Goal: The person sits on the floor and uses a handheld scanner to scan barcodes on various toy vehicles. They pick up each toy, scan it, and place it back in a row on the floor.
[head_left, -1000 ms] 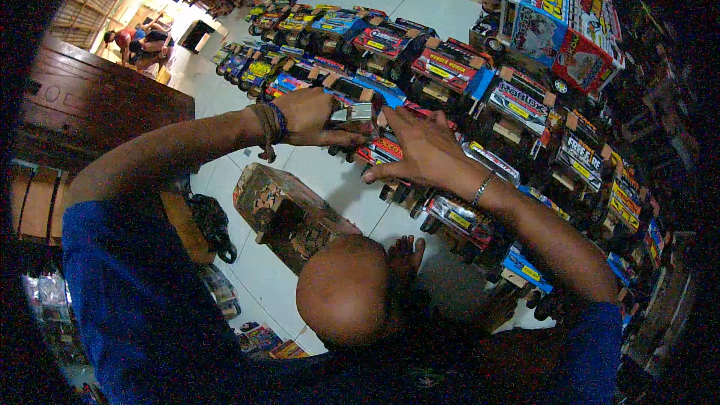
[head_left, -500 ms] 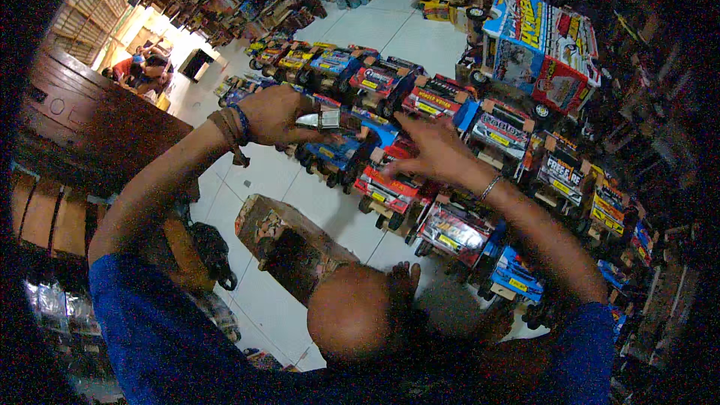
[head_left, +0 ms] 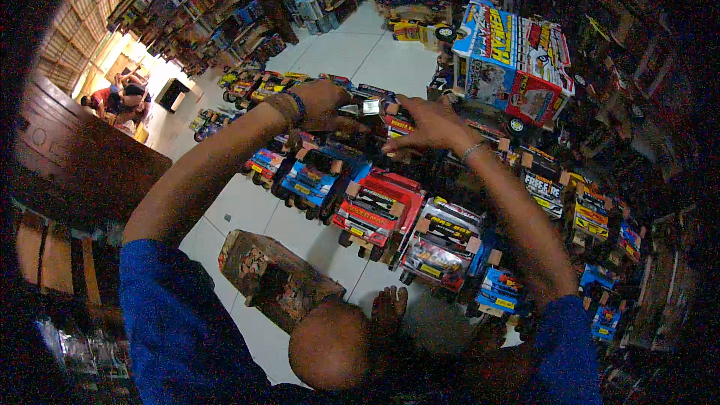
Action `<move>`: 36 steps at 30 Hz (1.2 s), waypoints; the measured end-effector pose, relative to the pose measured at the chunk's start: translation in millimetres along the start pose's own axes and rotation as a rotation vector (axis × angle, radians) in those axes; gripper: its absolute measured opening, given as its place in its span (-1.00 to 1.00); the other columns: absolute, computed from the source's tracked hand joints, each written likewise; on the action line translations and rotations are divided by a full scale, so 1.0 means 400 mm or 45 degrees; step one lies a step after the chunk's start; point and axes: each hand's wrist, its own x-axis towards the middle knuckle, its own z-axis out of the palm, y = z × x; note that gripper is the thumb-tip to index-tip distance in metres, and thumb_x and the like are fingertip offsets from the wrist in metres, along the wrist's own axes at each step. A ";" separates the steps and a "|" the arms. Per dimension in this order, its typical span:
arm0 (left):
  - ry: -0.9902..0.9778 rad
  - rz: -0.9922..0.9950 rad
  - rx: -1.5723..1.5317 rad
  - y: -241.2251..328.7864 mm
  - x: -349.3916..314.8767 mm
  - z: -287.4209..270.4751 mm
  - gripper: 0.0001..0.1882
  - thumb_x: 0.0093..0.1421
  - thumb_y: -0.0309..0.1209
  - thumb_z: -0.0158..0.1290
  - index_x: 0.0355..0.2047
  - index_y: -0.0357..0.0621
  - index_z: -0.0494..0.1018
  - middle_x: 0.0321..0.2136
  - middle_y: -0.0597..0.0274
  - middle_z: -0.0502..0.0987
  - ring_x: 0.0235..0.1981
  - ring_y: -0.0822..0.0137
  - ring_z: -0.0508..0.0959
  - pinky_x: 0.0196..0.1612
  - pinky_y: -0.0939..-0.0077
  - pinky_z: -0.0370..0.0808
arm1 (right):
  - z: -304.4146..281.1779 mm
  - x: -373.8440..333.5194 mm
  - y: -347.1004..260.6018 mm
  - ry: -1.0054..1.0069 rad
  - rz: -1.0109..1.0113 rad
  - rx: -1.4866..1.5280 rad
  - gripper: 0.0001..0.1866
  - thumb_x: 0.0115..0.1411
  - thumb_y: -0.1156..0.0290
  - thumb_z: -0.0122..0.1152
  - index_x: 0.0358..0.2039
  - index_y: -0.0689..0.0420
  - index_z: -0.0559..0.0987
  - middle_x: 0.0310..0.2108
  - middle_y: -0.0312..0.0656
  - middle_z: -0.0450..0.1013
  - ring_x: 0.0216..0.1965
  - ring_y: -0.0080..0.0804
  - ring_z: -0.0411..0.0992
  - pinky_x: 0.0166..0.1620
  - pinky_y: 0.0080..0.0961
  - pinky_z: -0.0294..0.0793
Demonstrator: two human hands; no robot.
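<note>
Rows of colourful wooden toy trucks stand close together before me, among them a red truck point(head_left: 379, 206), a blue truck point(head_left: 311, 180) and a silver truck point(head_left: 442, 240). My left hand point(head_left: 321, 105) reaches over the rows, its fingers closed on a small silvery rectangular piece point(head_left: 371, 108). What exactly this piece is, I cannot make out. Just right of it, my right hand point(head_left: 436, 129) hovers above the trucks with thumb and fingers spread and nothing visible in it. The left fingertips are partly hidden.
A larger boxy toy truck point(head_left: 510, 60) stands at the far right. Near my knee lies a worn wooden block point(head_left: 277, 277) on white floor tiles point(head_left: 352, 41). Stacked toys point(head_left: 199, 15) line the back. A brown wooden panel point(head_left: 82, 142) is at left; people point(head_left: 120, 97) sit beyond it.
My left hand has moved right with the silvery piece, closer to my right hand. Both hands now reach a little farther out over the trucks. The view has shifted.
</note>
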 end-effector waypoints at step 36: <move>-0.011 -0.074 -0.017 -0.027 0.085 0.068 -0.22 0.16 0.28 0.15 -0.34 -0.42 0.58 -0.37 -0.29 0.60 -0.25 -0.18 0.65 -0.11 0.03 0.57 | 0.068 0.033 0.012 0.119 0.023 0.069 0.15 -0.22 -0.53 0.37 0.19 0.11 0.44 0.05 0.07 0.52 0.10 0.10 0.48 0.09 0.11 0.41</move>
